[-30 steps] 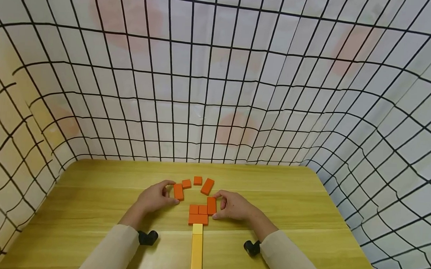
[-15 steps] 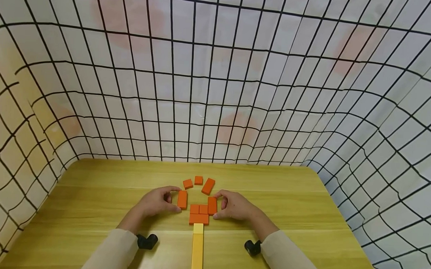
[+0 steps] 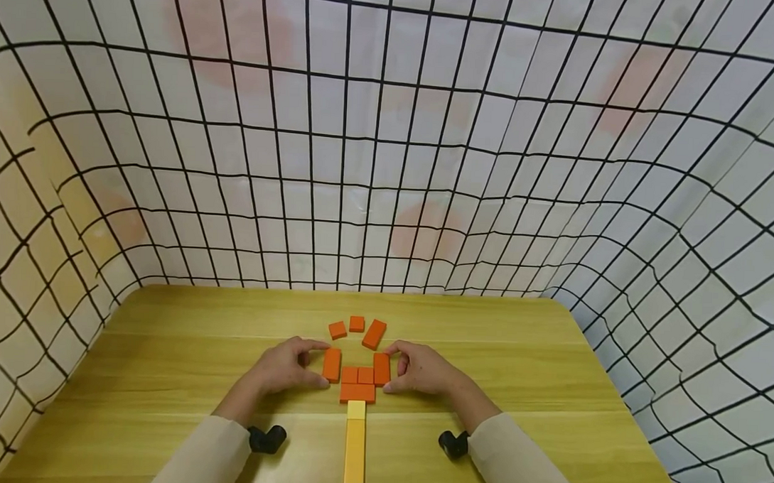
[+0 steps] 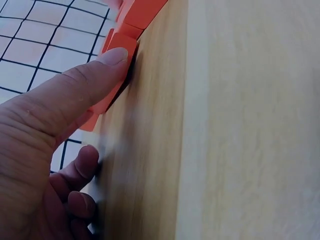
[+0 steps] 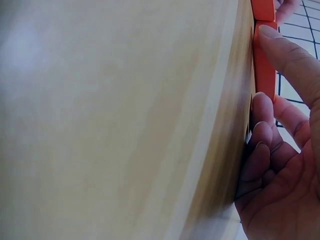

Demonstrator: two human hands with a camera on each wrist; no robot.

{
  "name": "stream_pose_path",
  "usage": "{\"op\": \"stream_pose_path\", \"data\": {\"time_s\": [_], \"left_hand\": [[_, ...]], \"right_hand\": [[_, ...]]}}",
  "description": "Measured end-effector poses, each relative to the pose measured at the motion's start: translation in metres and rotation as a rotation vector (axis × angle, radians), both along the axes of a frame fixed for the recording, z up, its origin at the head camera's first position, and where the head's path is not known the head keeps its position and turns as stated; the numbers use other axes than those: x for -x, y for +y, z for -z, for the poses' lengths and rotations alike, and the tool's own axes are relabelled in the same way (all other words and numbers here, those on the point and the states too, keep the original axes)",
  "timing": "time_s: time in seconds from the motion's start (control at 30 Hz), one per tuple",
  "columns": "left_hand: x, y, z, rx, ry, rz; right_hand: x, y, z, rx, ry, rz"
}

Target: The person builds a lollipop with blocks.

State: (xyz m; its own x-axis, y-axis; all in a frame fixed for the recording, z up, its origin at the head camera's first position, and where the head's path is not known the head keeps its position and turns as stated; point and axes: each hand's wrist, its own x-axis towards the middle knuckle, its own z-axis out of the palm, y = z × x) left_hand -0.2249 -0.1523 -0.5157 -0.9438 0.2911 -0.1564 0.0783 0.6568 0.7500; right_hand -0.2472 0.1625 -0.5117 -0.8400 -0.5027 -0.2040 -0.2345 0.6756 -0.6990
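Note:
My left hand (image 3: 286,366) pinches an orange rectangular block (image 3: 331,365) end to end between thumb and forefinger. That block stands just left of two small orange square blocks (image 3: 357,375), a narrow gap apart from them. On their other side, my right hand (image 3: 427,371) pinches a like orange block (image 3: 381,369), which lies against the squares. Below the squares lies a crosswise orange block (image 3: 357,393). In the left wrist view the thumb (image 4: 112,57) rests on the orange block's end; the right wrist view has the other thumb (image 5: 272,32) on its block.
A small yellow block (image 3: 356,410) and a long yellow block (image 3: 355,453) run down from the orange group. Farther back lie two small orange squares (image 3: 356,324) and a tilted orange block (image 3: 374,334). Black wire mesh (image 3: 363,198) borders the wooden table (image 3: 165,369).
My left hand has brought its orange block to the right and nearer the body, from beside the loose squares to near the group's left side. The right hand stays almost still.

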Motion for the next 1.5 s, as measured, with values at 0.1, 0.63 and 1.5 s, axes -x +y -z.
{"op": "stream_pose_path", "data": {"time_s": [0.1,0.63,1.5], "left_hand": [[-0.0012,0.0018,0.0007,0.033,0.012,-0.01],[-0.0038,-0.0027,0.0017,-0.013,0.033,0.005],[-0.0034,-0.0006,0.0046,0.038,0.062,-0.007]], "right_hand": [[-0.0002,0.0001,0.0003,0.007,-0.005,0.001],[-0.0005,0.0007,0.0017,0.03,-0.018,0.012],[0.0004,0.0032,0.0044,0.051,-0.034,0.002]]}}
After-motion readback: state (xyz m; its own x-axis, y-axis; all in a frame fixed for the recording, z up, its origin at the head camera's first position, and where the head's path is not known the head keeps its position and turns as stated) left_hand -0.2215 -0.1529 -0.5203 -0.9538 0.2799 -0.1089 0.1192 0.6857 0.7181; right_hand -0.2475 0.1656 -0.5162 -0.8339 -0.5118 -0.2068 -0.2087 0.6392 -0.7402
